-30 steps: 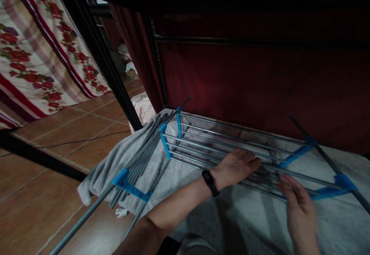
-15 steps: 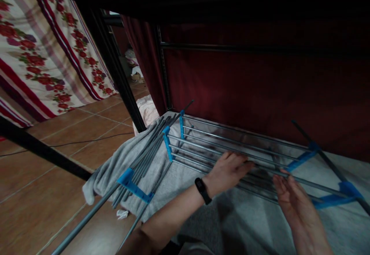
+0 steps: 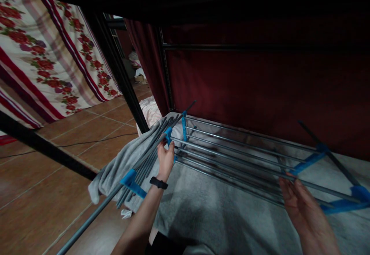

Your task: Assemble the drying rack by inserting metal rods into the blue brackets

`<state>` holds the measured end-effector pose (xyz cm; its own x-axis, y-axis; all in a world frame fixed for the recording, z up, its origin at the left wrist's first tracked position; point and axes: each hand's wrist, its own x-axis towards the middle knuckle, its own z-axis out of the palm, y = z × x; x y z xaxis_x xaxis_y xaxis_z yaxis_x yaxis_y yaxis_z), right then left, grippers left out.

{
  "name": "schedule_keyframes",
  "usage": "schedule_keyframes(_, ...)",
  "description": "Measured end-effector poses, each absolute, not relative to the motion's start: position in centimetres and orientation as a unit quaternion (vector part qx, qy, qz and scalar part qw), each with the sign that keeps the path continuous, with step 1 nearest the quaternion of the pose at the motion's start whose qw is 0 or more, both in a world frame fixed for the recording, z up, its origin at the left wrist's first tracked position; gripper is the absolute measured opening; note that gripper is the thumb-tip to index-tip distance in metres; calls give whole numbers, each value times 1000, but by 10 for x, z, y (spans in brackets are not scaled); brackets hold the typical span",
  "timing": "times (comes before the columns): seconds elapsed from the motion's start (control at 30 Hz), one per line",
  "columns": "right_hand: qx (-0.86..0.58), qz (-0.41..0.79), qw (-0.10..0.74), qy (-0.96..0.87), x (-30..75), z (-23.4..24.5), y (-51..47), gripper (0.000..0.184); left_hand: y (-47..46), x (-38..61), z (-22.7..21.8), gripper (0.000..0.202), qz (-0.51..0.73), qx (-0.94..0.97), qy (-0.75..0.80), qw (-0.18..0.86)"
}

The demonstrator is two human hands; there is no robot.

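A rack of grey metal rods (image 3: 231, 152) and blue plastic connectors lies on the grey blanket. My left hand (image 3: 165, 158), with a black band on its wrist, is closed around a blue connector (image 3: 168, 132) at the rack's left end; the fingertips are partly hidden behind it. Farther right, my right hand (image 3: 305, 205) pinches the front long rod (image 3: 260, 165) near the right-end blue connector (image 3: 341, 205). Another blue connector (image 3: 131, 181) sits on the rods nearer to me. A bundle of loose grey rods (image 3: 144, 170) lies beside it on the left.
The grey blanket (image 3: 202, 205) covers the bed inside a black metal frame (image 3: 121, 73). A dark red curtain (image 3: 245, 89) hangs behind the rack. At left are a floral cloth (image 3: 52, 54), a tiled floor (image 3: 37, 178), a dark cable (image 3: 95, 141) and crumpled white paper (image 3: 126, 213).
My left hand has moved left from the rods mid-rack to the connector at the rack's left end. My right hand stays at the front rod. The view has shifted slightly.
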<state>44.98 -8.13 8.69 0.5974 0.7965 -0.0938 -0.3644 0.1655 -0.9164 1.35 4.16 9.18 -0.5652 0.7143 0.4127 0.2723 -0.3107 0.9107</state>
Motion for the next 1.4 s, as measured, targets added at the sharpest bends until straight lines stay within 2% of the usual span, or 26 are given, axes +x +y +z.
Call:
schedule_keyframes(0.2,-517,405,730,-188,454,88,-81,28,61,18,104,25,707,450,516,178)
schedule_keyframes(0.57,-526,382,727,-220,465,81,-84,16,67,24,96,24,716,429,531,148)
schedule_keyframes(0.9,-567,373,706,-201,468,84,-88,27,66,27,103,36,729,420,517,157)
schedule_keyframes(1.1,-574,356,697,-239,467,88,-94,28,59,30,110,43,745,394,500,200)
schedule_keyframes(1.27,-580,368,685,-244,459,98,-101,20,57,32,112,44,740,406,500,196)
schedule_keyframes(1.4,-579,372,691,-220,459,97,-98,25,60,33,109,43,740,399,503,201)
